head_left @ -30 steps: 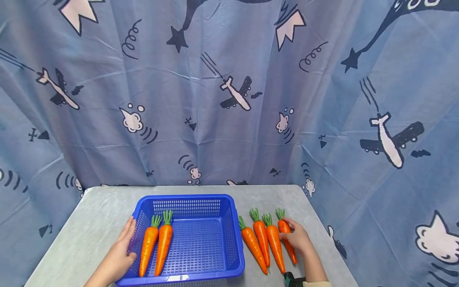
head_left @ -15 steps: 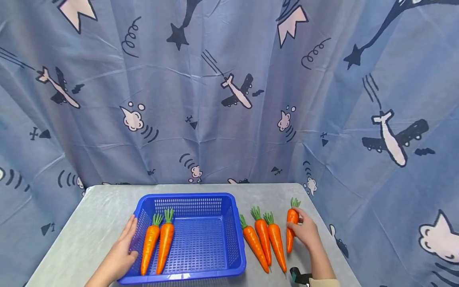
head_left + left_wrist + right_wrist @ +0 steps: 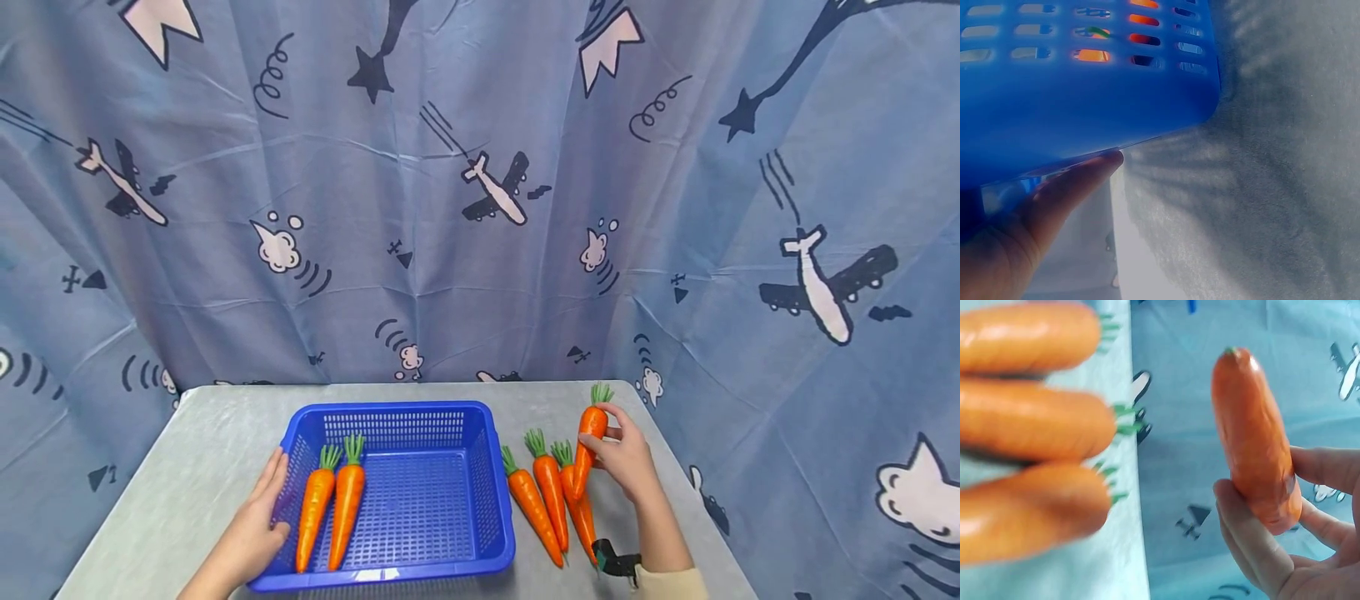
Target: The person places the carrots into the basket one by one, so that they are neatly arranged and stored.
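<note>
Gripping a carrot [image 3: 587, 439] between curled fingers [image 3: 1254, 544] and thumb, the right hand [image 3: 626, 462] is seen raised off the grey table [image 3: 187, 467], with the carrot tilted and its green top pointing up and away. The carrot is held clear of the surface, just above and beside three other carrots [image 3: 551, 504] that lie side by side on the table to the right of the blue basket [image 3: 405, 575]. In the right wrist view the held carrot [image 3: 1255, 437] is shown pinched near its thick end, while the three lying carrots [image 3: 1035, 425] appear blurred at the left.

The left hand [image 3: 251, 537] is laid flat against the basket's left wall, fingers straight and relaxed, nothing being grasped. In the left wrist view a fingertip [image 3: 1107, 164] is seen touching the basket's lower edge [image 3: 1085, 106] where it meets the table.

Inside the basket, two carrots [image 3: 333, 500] are lying parallel against the left side, green tops pointing toward the far wall. A blue curtain [image 3: 480, 192] printed with aeroplanes is hung behind the table.
</note>
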`<act>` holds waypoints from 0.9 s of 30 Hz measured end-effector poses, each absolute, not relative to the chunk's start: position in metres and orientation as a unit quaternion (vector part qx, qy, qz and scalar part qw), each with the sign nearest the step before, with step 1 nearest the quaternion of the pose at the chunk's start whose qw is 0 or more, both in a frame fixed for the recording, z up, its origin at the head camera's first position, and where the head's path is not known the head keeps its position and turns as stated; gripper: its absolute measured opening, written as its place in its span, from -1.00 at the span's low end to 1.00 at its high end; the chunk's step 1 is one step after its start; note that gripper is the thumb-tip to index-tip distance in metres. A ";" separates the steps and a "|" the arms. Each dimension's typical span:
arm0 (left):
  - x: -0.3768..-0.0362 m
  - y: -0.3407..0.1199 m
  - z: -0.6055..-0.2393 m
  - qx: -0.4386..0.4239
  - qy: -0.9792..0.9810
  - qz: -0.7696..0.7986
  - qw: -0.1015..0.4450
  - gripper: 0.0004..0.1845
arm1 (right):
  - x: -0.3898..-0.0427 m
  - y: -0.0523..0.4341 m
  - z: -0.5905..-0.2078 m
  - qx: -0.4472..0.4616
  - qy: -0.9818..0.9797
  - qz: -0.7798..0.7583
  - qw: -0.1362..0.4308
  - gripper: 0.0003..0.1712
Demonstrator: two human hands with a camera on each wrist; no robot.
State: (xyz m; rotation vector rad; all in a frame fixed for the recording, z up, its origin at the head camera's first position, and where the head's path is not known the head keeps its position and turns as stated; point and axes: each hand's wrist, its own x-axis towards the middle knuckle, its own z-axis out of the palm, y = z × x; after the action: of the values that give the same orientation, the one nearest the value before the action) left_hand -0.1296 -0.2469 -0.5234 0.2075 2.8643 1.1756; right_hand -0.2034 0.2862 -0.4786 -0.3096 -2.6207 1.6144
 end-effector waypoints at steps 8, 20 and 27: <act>-0.130 -0.247 -0.522 0.064 0.921 0.384 0.023 0.03 | -0.210 0.253 -0.460 -0.070 -0.821 0.566 0.010 -0.27; -0.130 -0.245 -0.520 0.067 0.920 0.387 0.020 0.03 | -0.216 0.209 -0.444 -0.032 -0.802 0.596 -0.001 -0.28; -0.130 -0.247 -0.522 0.063 0.920 0.386 0.028 0.04 | -0.220 0.178 -0.436 -0.019 -0.806 0.592 0.002 -0.28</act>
State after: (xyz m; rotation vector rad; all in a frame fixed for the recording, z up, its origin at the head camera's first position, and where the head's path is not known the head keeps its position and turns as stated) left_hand -0.1299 -0.2469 -0.5221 0.1948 2.8409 1.1908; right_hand -0.2197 0.1782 -0.4364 -0.0598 -2.5278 1.8568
